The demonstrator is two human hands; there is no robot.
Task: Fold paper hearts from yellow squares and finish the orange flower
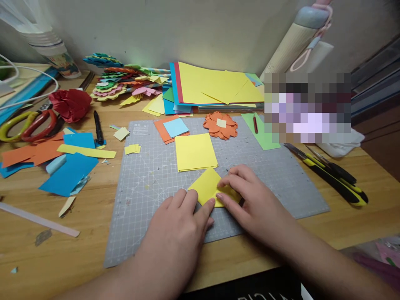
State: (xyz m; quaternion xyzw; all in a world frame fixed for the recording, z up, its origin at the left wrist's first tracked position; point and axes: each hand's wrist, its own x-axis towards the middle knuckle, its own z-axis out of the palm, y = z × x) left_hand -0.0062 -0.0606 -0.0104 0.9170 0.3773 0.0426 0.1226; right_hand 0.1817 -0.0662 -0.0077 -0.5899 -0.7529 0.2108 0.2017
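A yellow sheet of paper (205, 184), partly folded, lies on the grey cutting mat (140, 175) near its front edge. My left hand (179, 225) presses its index finger on the paper's lower edge, the other fingers curled. From the right, my right hand (250, 200) grips the paper's right part between thumb and fingers; that part is mostly covered. Just behind is a stack of yellow square sheets (196, 152). Farther back on the mat lie orange squares (162, 129) with a light blue square (176, 127) on top, and an orange paper flower (215, 125).
Blue and orange paper scraps (68, 175), scissors (40, 125) and a crumpled red paper flower (70, 105) lie at left. Coloured sheets (212, 83) and paper flowers (125, 83) are along the wall. A yellow-black utility knife (331, 175) and green paper (265, 135) are at right.
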